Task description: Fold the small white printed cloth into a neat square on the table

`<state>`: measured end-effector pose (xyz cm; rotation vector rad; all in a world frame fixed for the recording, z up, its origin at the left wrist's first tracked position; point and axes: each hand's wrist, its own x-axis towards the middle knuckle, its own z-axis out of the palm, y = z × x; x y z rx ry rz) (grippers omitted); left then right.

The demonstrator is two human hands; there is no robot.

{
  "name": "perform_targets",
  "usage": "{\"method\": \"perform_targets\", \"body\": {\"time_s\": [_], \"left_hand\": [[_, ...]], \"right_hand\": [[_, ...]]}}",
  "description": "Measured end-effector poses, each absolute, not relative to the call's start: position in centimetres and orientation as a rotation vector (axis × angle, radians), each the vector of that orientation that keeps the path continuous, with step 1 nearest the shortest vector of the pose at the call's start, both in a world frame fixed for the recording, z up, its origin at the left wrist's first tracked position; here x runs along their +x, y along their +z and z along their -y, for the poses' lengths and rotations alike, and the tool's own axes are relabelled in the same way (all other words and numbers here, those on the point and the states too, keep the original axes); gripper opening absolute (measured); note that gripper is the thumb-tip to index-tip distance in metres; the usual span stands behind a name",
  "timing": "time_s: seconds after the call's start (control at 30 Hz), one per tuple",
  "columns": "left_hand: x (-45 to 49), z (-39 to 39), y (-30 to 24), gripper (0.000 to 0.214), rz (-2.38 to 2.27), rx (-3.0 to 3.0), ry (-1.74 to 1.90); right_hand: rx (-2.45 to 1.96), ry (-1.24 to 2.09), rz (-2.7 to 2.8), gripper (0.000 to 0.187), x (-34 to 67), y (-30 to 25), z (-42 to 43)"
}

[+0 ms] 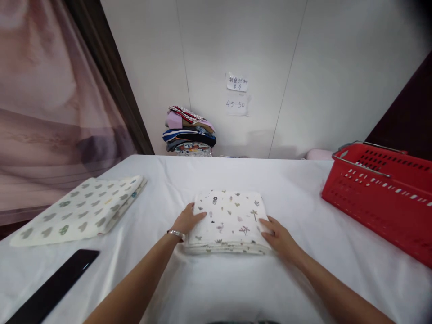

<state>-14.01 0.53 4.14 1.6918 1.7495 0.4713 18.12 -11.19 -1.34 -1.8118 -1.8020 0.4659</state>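
Observation:
A folded white cloth [229, 218] printed with small palm trees and leaves lies flat on the white-covered table [243, 283], its layered edge facing me. My left hand [187, 220] grips its left side, thumb on top and the other fingers around the edge, partly hidden. On the opposite side, my right hand [278, 238] holds the right edge, with fingers bent over the top. A silver bracelet [176, 234] circles my left wrist. Farther left lies another folded cloth [81, 209], white with grey and green cloud-like or tree-like shapes.
A red plastic basket [381, 202] with metal handles stands at the right. At the lower left lies a flat black object [57, 283], perhaps a phone. Behind the table is a stack of folded fabrics [191, 132] against the wall; a pinkish curtain [50, 112] hangs left.

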Motion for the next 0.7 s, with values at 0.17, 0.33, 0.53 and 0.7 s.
{"method": "perform_targets", "body": {"time_s": [0.17, 0.33, 0.53, 0.7], "left_hand": [[-14.7, -0.2, 3.7, 0.061, -1.668, 1.741, 0.491], [-14.9, 0.7, 4.2, 0.07, -1.751, 1.815, 0.335], [-15.0, 2.1, 5.0, 0.074, -1.766, 1.777, 0.234], [-15.2, 2.5, 4.1, 0.072, -1.762, 1.774, 0.342]], "right_hand": [[-1.789, 0.304, 2.034, 0.04, 18.7, 0.4, 16.1], [-1.705, 0.075, 2.163, 0.037, 19.8, 3.6, 13.3], [-1.689, 0.242, 2.224, 0.043, 17.2, 4.9, 4.6], [-1.868, 0.542, 2.255, 0.058, 15.8, 5.1, -1.1]]}}
